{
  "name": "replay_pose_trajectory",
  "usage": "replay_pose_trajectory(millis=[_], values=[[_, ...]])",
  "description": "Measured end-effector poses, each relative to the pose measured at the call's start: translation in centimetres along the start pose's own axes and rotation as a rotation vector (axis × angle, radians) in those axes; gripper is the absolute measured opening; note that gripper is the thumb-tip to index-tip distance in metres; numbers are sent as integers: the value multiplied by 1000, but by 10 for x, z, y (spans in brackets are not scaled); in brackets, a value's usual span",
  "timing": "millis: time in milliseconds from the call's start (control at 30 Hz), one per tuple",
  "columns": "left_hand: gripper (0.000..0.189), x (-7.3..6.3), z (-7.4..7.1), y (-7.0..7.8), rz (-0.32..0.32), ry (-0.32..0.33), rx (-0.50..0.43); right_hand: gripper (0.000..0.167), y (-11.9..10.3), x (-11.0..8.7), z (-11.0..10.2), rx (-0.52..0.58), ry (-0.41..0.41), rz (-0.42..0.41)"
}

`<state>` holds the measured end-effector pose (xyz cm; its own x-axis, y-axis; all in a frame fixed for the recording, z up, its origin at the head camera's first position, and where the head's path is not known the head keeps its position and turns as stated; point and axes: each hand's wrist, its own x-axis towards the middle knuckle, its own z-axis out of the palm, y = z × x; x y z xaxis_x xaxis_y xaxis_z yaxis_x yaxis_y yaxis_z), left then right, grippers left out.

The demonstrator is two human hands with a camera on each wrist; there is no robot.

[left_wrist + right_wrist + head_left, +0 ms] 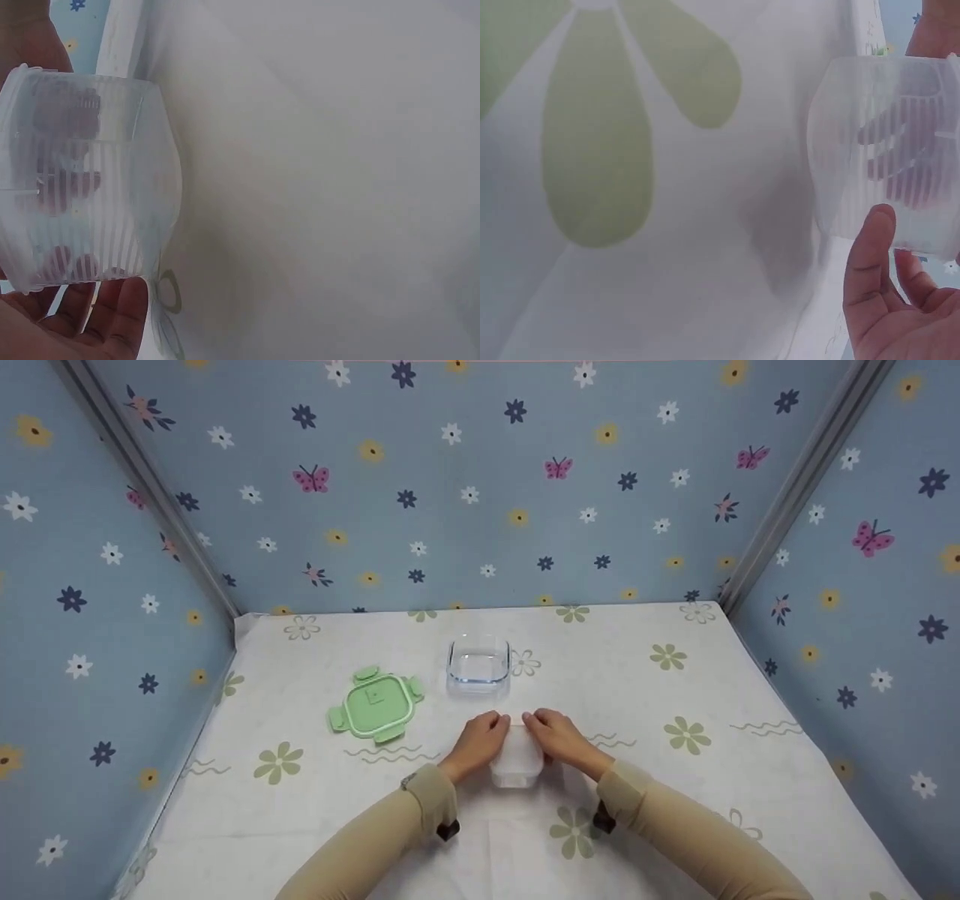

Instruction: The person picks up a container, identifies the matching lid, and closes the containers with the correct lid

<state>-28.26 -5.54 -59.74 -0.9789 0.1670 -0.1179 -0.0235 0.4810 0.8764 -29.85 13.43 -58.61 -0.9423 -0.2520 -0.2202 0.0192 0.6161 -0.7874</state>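
Observation:
Both hands hold a translucent white plastic box with ribbed sides, close over the table near its middle. My left hand grips its left side and my right hand its right side. In the left wrist view, fingers show blurred through the ribbed wall of the box; the left hand has its fingertips along the near side. In the right wrist view, the right thumb and fingers are at the edge of the box.
Beyond the hands stands a clear glass container. Left of it lies a green lid with flaps on its sides. A white flowered cloth covers the table, and blue patterned panels enclose the back and both sides.

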Motion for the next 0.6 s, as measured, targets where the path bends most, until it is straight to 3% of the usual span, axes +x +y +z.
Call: replay_pose_trajectory(millis=[200, 433, 600], values=[[35, -2, -6, 4, -57, -38, 30, 40, -1, -2, -5, 16, -23, 22], [35, -7, -18, 1, 6, -28, 86, 37, 2, -8, -9, 24, -15, -31], [43, -10, -28, -2, 15, -58, 120, 36, 1, -13, -12, 3, -28, -46]])
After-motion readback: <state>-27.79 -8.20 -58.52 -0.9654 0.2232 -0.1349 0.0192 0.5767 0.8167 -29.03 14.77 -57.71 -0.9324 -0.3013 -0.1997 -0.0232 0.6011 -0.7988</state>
